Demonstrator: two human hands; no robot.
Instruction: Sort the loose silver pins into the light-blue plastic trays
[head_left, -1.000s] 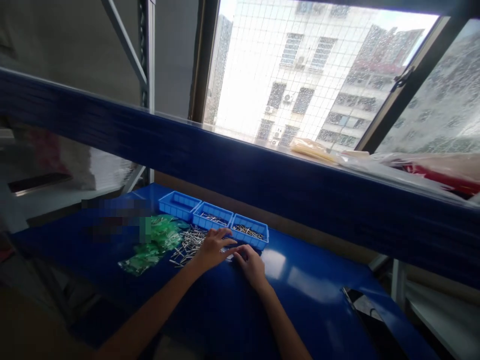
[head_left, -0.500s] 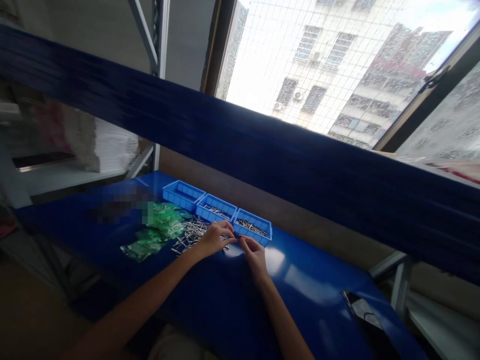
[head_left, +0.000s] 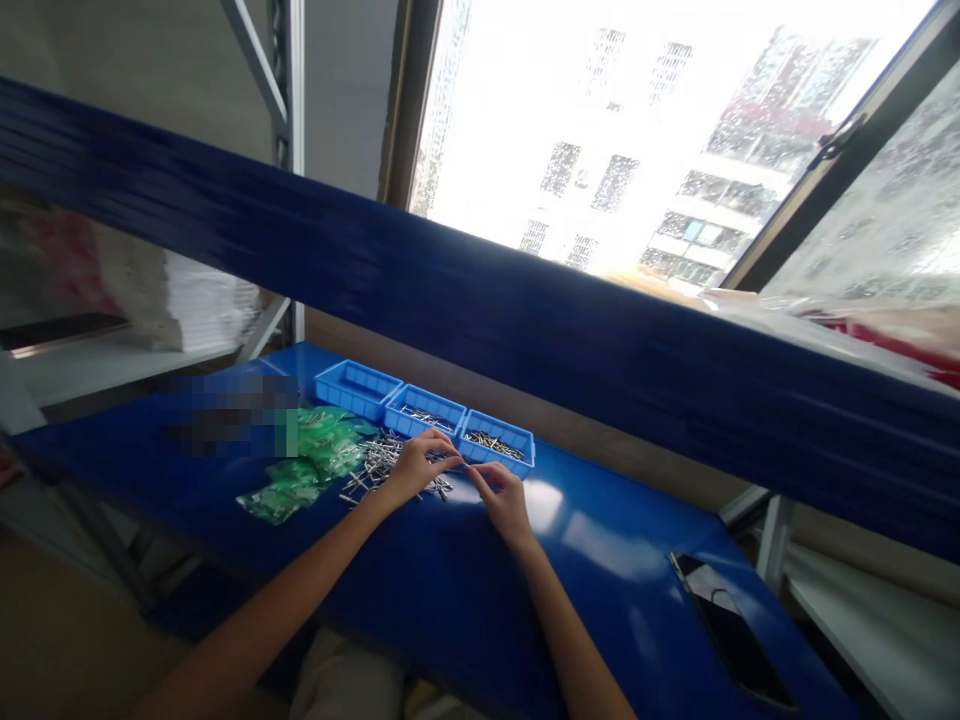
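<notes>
My left hand is closed in a pinch above the right side of a pile of thin silver metal pins. Facing it, my right hand pinches too, thumb and forefinger together. The fingertips of both hands meet just in front of the right-hand blue bin, which contains thin gold and dark metal pieces. Whatever lies between the fingertips is too small to make out. The middle blue bin has some thin metal pieces in it. Nothing shows inside the left blue bin.
Green plastic bags lie left of the pile, beside a blurred-out patch. A phone rests at the right of the blue table. A broad blue beam crosses above the table, in front of the window.
The fingertips stay together while my right hand has turned slightly and its fingers have straightened. The whole view has shifted a little, bringing the phone further into sight.
</notes>
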